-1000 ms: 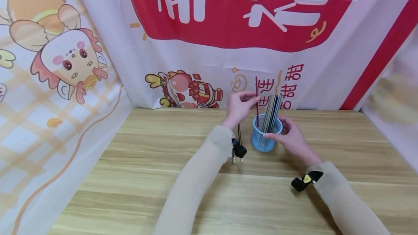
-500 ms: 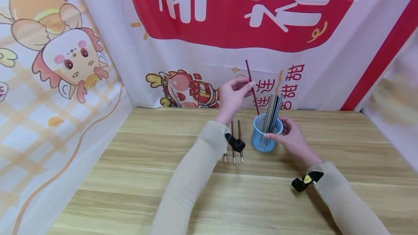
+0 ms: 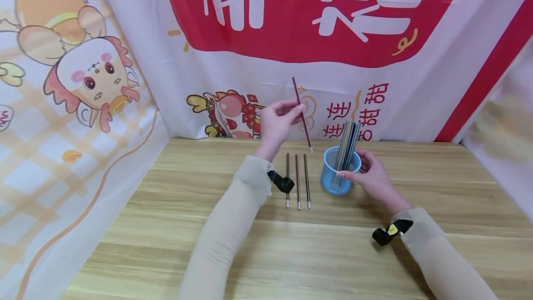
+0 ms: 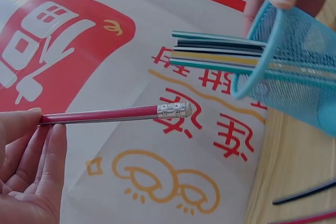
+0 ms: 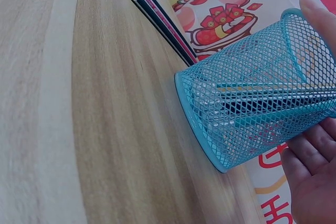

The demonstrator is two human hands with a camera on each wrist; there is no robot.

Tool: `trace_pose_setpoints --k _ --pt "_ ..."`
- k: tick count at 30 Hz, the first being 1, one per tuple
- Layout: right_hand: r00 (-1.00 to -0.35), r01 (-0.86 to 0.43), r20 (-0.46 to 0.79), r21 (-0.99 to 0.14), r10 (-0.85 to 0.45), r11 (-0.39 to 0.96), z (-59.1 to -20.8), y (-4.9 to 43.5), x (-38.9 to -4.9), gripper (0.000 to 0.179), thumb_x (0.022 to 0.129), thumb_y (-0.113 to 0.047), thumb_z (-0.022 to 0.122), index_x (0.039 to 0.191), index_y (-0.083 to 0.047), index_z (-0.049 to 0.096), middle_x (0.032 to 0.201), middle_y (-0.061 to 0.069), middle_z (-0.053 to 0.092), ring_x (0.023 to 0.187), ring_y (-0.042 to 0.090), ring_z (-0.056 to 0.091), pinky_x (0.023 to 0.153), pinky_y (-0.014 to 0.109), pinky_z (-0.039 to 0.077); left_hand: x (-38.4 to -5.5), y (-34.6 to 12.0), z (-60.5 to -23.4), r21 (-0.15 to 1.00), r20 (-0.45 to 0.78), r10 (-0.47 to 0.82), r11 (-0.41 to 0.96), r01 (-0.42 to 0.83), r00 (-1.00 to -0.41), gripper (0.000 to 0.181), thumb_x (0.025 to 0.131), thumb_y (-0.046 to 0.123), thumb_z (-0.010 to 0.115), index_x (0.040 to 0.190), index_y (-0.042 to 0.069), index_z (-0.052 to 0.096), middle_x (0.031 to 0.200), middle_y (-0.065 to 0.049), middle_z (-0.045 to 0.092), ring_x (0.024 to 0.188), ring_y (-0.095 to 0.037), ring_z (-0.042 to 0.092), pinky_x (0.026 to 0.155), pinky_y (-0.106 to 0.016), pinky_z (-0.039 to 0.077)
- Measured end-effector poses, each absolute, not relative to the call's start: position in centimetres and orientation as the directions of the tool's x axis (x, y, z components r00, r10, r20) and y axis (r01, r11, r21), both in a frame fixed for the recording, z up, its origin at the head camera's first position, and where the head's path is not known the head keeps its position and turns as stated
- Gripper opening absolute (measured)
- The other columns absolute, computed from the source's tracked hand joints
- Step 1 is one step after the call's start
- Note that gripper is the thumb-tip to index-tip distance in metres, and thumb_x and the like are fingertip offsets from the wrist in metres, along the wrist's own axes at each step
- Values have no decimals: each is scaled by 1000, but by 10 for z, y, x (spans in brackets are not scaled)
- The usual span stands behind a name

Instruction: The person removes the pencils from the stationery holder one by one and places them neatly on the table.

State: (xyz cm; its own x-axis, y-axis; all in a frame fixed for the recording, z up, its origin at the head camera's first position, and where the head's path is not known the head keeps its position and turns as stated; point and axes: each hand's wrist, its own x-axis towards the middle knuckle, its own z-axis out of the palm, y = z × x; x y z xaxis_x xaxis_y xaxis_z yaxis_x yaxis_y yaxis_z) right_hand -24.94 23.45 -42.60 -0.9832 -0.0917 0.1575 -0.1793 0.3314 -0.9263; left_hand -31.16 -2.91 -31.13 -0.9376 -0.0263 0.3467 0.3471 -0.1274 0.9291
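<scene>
Between thumb and fingers, my left hand [image 3: 278,121] pinches a dark red pencil [image 3: 302,117], raised above the table with its white eraser end down. In the left wrist view the pencil [image 4: 105,115] shows a silver ferrule. My right hand [image 3: 372,175] holds the rim and side of a light blue mesh pen cup [image 3: 329,179], which stands on the table. Several pencils [image 3: 349,145] in yellow, black and green tones lean inside the cup. Left of it, three pencils lie side by side: a black pencil [image 3: 307,182], a dark red pencil [image 3: 297,179] and another black pencil [image 3: 288,163].
The wooden table [image 3: 166,226] meets a printed cloth backdrop [image 3: 300,54] at its rear edge. Another patterned cloth [image 3: 83,165] borders the left side. Black wrist cameras sit on both sleeves.
My left hand has drawn the dark red pencil up out of the cup and carried it left, uncovering the pencils on the table. The right hand and cup stay in place.
</scene>
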Motion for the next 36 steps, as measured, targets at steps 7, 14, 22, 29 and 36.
trace_pose_setpoints --k 7,14,22,29,36 --pt "-985 -169 148 -928 -90 331 -429 237 -252 87 84 -23 87 150 1 37 143 22 51 131 35 50 116 49 36 -306 -47 -322 951 302 -42 -63 304 -953 21 90 9 80 109 1 75 96 -8 75 85 -23 74 74 -31 63" --pt "-985 -168 146 -931 -91 324 -431 237 -253 86 83 -22 88 150 1 37 143 21 52 131 35 50 116 49 36 -303 -64 -339 961 275 -4 4 275 -961 24 89 10 81 110 1 75 97 -9 75 86 -23 74 77 -36 63" --pt "-984 -176 156 -925 -86 336 -430 236 -252 85 83 -26 88 148 0 39 142 20 53 129 34 51 115 49 37 -301 -81 -358 970 206 75 113 214 -976 25 91 11 80 113 1 75 97 -8 76 85 -22 74 75 -32 63" --pt "-985 -172 151 -926 -89 337 -427 236 -251 87 83 -26 88 149 1 38 142 21 52 130 34 51 115 49 37 -303 -91 -375 982 54 112 174 73 -992 23 89 11 81 110 2 76 94 -10 76 79 -23 75 73 -34 63" --pt "-986 -163 140 -927 -92 339 -429 238 -252 87 84 -24 88 150 1 37 144 22 51 131 36 50 116 50 36 -313 -97 -409 986 -81 134 159 -59 -988 24 89 1 78 112 -2 74 98 -15 75 76 -23 74 74 -35 63"
